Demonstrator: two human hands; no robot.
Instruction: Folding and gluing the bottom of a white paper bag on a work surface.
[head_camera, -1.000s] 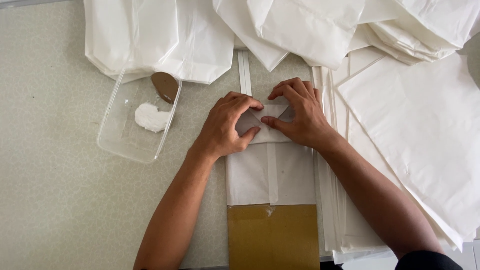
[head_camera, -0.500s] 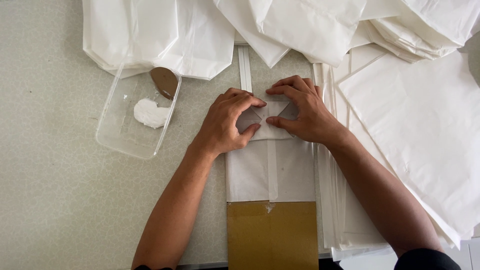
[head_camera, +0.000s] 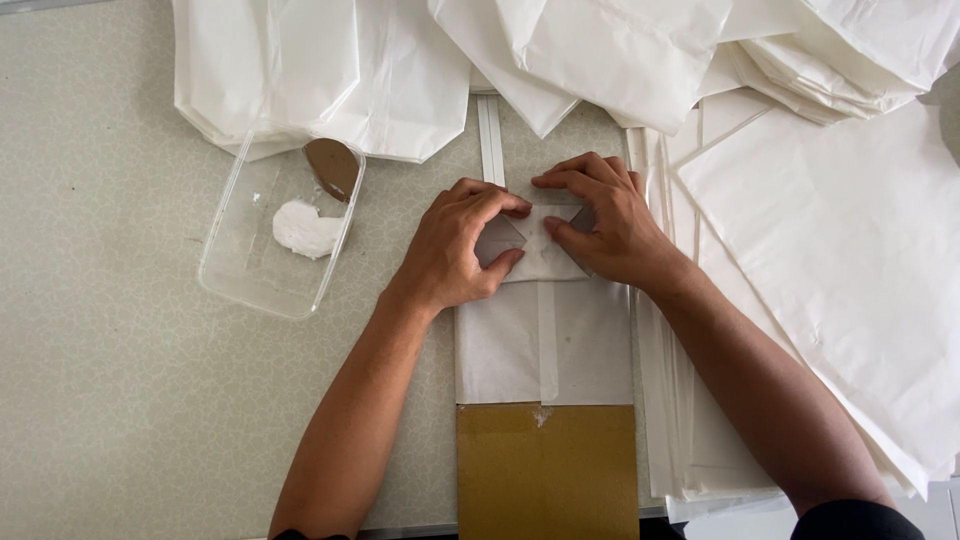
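Observation:
A flat white paper bag (head_camera: 545, 335) lies on the table in front of me, partly over a brown cardboard sheet (head_camera: 548, 470). My left hand (head_camera: 455, 245) and my right hand (head_camera: 600, 215) both press on the bag's folded far end (head_camera: 540, 245), where the flaps form a diamond shape. The fingertips of both hands pinch and hold down the folded flaps. A paper strip runs down the middle of the bag.
A clear plastic tray (head_camera: 275, 235) with a white lump of paste and a brown piece stands to the left. Piles of white paper bags (head_camera: 620, 50) lie across the back and at the right (head_camera: 830, 270). A stack of flat bags sits beside the worked bag.
Both hands stayed on the folded end; the fingers shifted slightly, pressing the flaps down.

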